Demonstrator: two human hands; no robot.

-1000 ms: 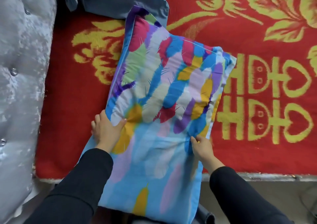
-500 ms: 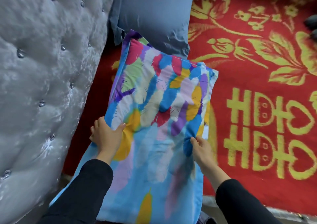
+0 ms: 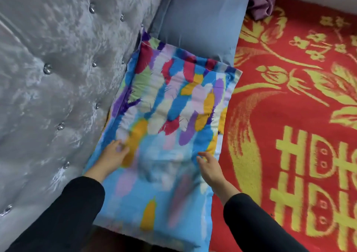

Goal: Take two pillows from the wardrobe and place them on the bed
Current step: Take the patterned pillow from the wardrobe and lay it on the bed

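Note:
A pillow (image 3: 170, 116) in a bright feather print of blue, yellow, purple and red lies flat on the bed, its left side against the headboard. Its far edge overlaps a plain grey-blue pillow (image 3: 202, 16) lying further up the bed. My left hand (image 3: 113, 153) hovers over the near left part of the printed pillow with fingers spread, holding nothing. My right hand (image 3: 209, 166) is open over the near right edge, fingers apart. The near part of the printed pillow is blurred.
A grey tufted velvet headboard (image 3: 58, 77) with shiny buttons fills the left. A red bedspread (image 3: 289, 106) with yellow flowers and characters covers the bed to the right. A crumpled purple cloth (image 3: 260, 2) lies at the top beside the grey-blue pillow.
Both hands gripped the printed pillow's sides and carried it up toward the headboard; now it rests on the bed and both hands have let go and opened.

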